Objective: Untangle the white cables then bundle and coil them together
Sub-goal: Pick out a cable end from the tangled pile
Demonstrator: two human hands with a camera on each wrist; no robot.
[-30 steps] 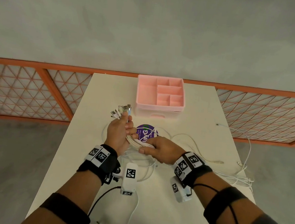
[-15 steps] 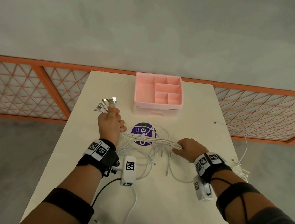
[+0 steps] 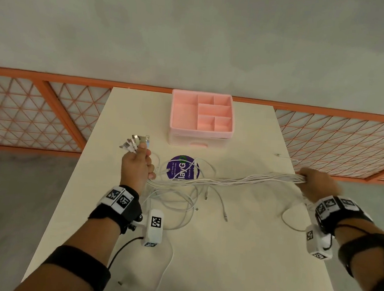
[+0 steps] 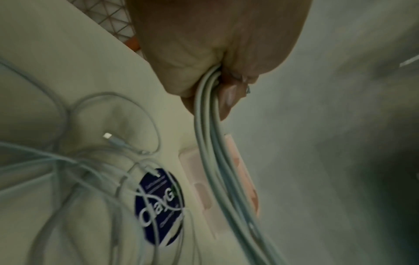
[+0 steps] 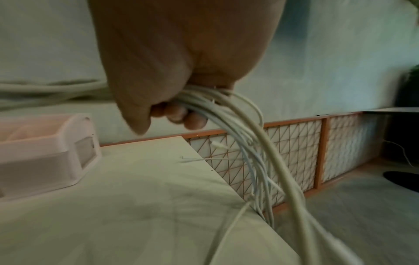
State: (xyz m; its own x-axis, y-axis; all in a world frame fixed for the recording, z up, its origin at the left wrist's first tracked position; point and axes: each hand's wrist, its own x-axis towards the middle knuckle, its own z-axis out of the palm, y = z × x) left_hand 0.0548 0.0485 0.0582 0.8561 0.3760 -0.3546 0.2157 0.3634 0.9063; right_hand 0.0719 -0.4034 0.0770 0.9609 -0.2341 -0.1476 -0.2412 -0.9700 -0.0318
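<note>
Nearest, lower centre of the head view: loose loops of white cable lie slack on the cream surface (image 3: pixel 235 253), several free plugs (image 3: pixel 226 218) resting among them. Left hand (image 3: pixel 135 167), centre left: fingers (image 4: pixel 228 97) curled tight round the white cables (image 3: pixel 229 180), with the USB plug ends (image 3: pixel 135 141) fanned out above the thumb. From that fist the bundle runs across the frame, raised off the surface, to the right hand (image 3: pixel 317 184) at the right edge; its fingers (image 5: pixel 195 121) are also curled round the strands, which spill past the surface edge. Under the span: a round purple sticker (image 3: pixel 182 169). Farther: a pink compartment organizer (image 3: pixel 201 120) at the surface's far edge. Beyond, an orange lattice railing (image 3: pixel 38 113).
</note>
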